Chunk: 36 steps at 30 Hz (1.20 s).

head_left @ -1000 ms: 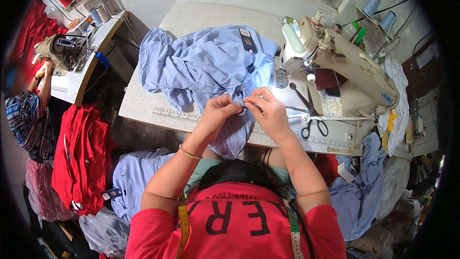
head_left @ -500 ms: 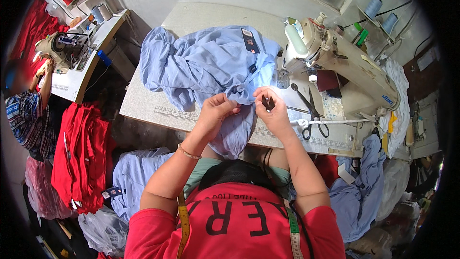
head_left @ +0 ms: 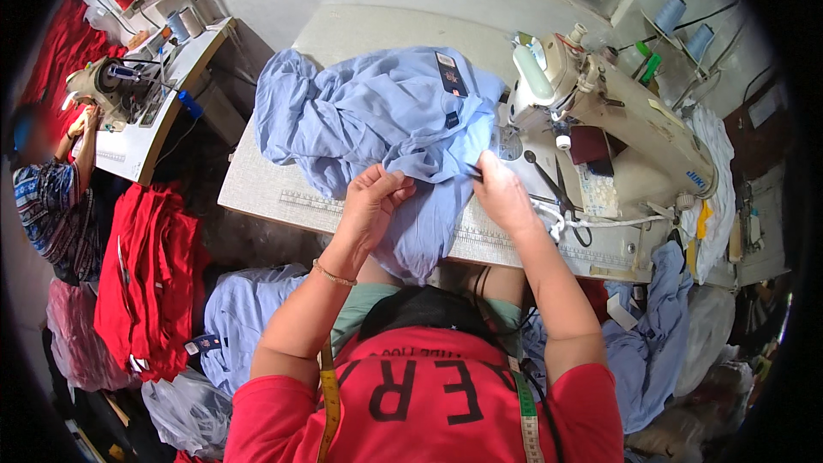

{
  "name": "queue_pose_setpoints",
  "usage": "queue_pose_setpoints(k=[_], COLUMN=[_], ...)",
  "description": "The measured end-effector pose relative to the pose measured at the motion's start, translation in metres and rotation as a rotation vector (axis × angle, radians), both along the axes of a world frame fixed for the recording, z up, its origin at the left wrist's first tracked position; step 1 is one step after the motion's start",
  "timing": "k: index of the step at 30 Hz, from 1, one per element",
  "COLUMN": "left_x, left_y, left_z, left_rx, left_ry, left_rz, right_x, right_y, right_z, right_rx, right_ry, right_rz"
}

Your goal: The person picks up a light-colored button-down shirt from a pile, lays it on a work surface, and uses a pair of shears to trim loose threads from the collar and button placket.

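Two hands, left hand (head_left: 375, 201), right hand (head_left: 501, 197), pinching crumpled light-blue shirt (head_left: 377, 116)

Soft matt light-blue cloth shirt (head_left: 386, 120), crumpled, on a speckled smooth laminate tabletop (head_left: 257, 189), glossy cream enamelled metal sewing machine (head_left: 617, 111) at right, dark metal scissors (head_left: 561, 193), matt red cloth pile (head_left: 146, 274) at left

Pale speckled sewing desk (head_left: 257, 193) with a printed ruler strip along its near edge. On it lie a crumpled light-blue cotton shirt (head_left: 377, 120), a cream industrial sewing machine (head_left: 617, 120) at the right, and black-handled scissors (head_left: 557, 193) beside the machine.
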<state>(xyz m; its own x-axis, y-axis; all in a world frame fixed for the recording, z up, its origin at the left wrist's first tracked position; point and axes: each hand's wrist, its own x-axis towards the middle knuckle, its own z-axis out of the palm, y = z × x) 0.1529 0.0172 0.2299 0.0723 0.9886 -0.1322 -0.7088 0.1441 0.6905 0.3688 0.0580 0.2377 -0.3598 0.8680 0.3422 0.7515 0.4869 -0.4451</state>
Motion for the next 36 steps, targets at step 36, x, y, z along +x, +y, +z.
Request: queue_pose_setpoints(k=[36], left_x=[0.004], left_y=[0.042], left_z=[0.025], left_rx=[0.282], left_ry=[0.716], left_rz=[-0.468], right_x=[-0.006], right_y=[-0.019], right_z=[0.027], right_rx=[-0.594], right_ry=[0.796], right_rz=[0.038])
